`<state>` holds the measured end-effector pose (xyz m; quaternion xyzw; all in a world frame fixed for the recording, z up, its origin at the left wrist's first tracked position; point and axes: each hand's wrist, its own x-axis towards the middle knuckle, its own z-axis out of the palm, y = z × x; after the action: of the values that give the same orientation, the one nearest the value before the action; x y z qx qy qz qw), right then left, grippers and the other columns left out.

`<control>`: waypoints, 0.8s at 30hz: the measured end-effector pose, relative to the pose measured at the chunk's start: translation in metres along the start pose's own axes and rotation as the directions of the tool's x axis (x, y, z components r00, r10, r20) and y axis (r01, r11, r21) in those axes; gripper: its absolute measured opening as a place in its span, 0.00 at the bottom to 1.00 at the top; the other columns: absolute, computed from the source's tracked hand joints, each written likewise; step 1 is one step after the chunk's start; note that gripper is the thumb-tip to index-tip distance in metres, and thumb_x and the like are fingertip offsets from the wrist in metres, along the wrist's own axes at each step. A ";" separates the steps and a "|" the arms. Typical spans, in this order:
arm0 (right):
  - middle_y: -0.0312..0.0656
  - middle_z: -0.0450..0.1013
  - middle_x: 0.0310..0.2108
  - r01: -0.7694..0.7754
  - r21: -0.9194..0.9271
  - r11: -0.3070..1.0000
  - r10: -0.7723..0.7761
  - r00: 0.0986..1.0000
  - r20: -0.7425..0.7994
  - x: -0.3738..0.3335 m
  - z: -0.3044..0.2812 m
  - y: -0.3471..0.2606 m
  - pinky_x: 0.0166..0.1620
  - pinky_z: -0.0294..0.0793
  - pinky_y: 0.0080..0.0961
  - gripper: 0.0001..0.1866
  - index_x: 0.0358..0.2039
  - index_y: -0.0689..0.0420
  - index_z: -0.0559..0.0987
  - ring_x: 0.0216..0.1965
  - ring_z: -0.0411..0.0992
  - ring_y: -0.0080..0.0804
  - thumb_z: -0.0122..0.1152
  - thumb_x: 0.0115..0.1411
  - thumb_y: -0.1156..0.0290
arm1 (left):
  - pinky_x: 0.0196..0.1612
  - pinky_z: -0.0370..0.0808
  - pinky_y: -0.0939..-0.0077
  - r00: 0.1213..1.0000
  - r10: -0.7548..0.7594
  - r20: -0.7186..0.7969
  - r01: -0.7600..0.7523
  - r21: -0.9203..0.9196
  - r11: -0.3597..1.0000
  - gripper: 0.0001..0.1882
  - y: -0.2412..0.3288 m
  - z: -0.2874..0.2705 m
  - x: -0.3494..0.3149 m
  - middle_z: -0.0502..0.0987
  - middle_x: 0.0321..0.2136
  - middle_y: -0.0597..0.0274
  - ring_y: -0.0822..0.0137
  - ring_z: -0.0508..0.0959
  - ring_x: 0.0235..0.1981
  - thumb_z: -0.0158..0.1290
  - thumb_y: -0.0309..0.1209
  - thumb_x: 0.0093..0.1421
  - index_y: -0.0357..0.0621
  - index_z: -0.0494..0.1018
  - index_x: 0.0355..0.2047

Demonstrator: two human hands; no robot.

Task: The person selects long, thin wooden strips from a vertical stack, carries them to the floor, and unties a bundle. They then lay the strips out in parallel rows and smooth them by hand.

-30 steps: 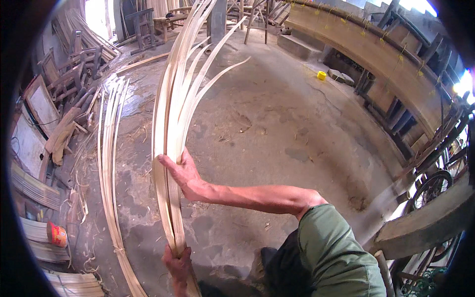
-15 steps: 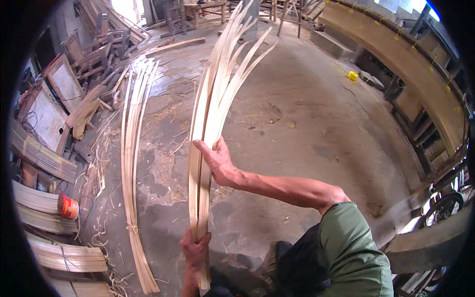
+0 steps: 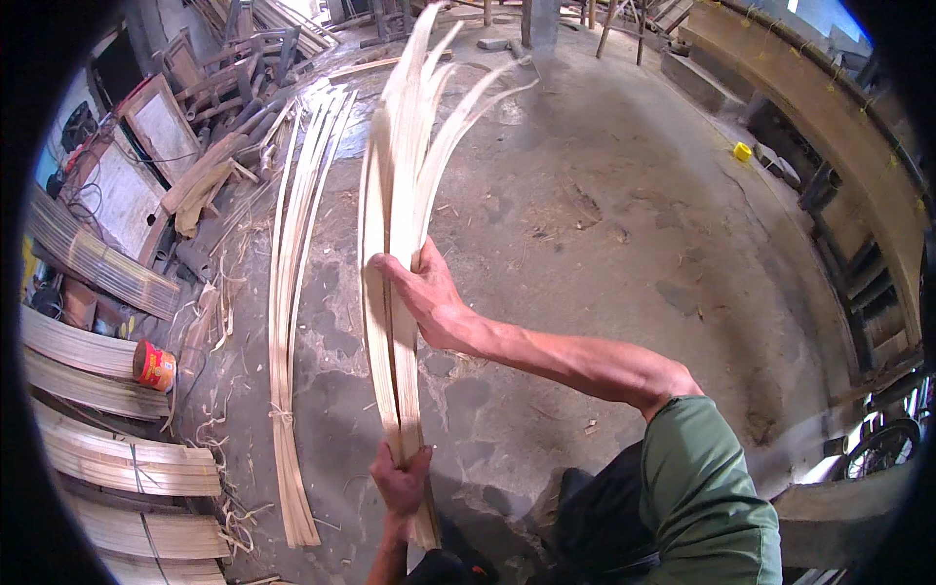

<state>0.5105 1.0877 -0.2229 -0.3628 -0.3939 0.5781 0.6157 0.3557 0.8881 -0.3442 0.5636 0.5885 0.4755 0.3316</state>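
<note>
A bundle of long pale wooden strips (image 3: pixel 398 331) stands raised in front of me, its far ends fanning out and curling to the right. My right hand (image 3: pixel 425 292) is wrapped round its middle, thumb across the front. Lower down, my left hand (image 3: pixel 401 478) grips the near end of the same bundle. A narrow dark gap runs lengthwise between the strips, from above the right hand down to the left. On the floor to the left lies a second bundle of strips (image 3: pixel 284 341), tied with a thin band toward its near end.
Several tied stacks of strips (image 3: pixel 127 458) line the left edge, with a red and yellow tin (image 3: pixel 154 366) beside them. Wood scraps and frames (image 3: pixel 156 127) crowd the far left. A yellow roll (image 3: pixel 742 152) sits far right, near a long bench-like structure (image 3: pixel 838 117). Shavings litter the floor.
The view has shifted, so the floor things sit further right in the picture. Both hands keep their hold on the strips, whose fanned ends have swung slightly.
</note>
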 end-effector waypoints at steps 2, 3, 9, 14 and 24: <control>0.40 0.69 0.42 0.038 -0.038 0.999 -0.038 0.999 0.001 0.014 -0.004 0.006 0.45 0.73 0.32 0.25 0.52 0.60 0.62 0.42 0.68 0.27 0.60 0.60 0.66 | 0.25 0.72 0.73 0.997 -0.073 0.013 0.073 -0.011 0.997 0.16 0.007 0.002 0.004 0.76 0.20 0.60 0.73 0.75 0.22 0.64 0.31 0.49 0.35 0.71 0.32; 0.40 0.69 0.42 0.059 -0.056 0.997 -0.059 0.998 0.006 0.021 -0.004 0.005 0.45 0.73 0.32 0.24 0.52 0.60 0.62 0.42 0.68 0.27 0.60 0.60 0.66 | 0.26 0.72 0.73 0.994 -0.107 0.017 0.107 -0.016 0.994 0.16 0.013 0.003 0.010 0.76 0.21 0.61 0.73 0.75 0.22 0.64 0.31 0.50 0.35 0.71 0.33; 0.45 0.68 0.44 -0.172 0.107 0.979 0.157 0.978 0.140 0.086 -0.050 0.014 0.35 0.79 0.29 0.28 0.52 0.59 0.61 0.40 0.72 0.31 0.63 0.60 0.60 | 0.30 0.71 0.76 0.969 -0.192 0.154 0.209 -0.099 0.973 0.15 0.061 0.035 0.050 0.75 0.26 0.66 0.76 0.73 0.28 0.61 0.36 0.56 0.37 0.72 0.36; 0.46 0.66 0.45 0.359 -0.686 0.633 -0.120 0.921 0.370 0.043 -0.144 0.074 0.45 0.71 0.37 0.28 0.56 0.60 0.64 0.44 0.69 0.35 0.53 0.64 0.54 | 0.30 0.72 0.76 0.919 -0.301 0.255 0.346 -0.153 0.926 0.17 0.039 0.080 0.074 0.76 0.27 0.66 0.76 0.73 0.27 0.60 0.37 0.56 0.37 0.72 0.37; 0.45 0.68 0.47 -0.837 -0.194 0.512 0.845 0.450 0.287 -0.288 -0.177 0.147 0.45 0.71 0.37 0.45 0.61 0.59 0.60 0.43 0.68 0.36 0.40 0.60 0.31 | 0.40 0.72 0.68 0.847 -0.416 0.332 0.477 -0.130 0.869 0.25 -0.049 0.143 0.039 0.77 0.34 0.54 0.68 0.74 0.36 0.59 0.47 0.57 0.36 0.72 0.41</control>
<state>0.6017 0.8117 -0.4493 -0.4094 -0.2715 0.8553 0.1650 0.4652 0.9573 -0.4309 0.4367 0.5952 0.3546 0.5738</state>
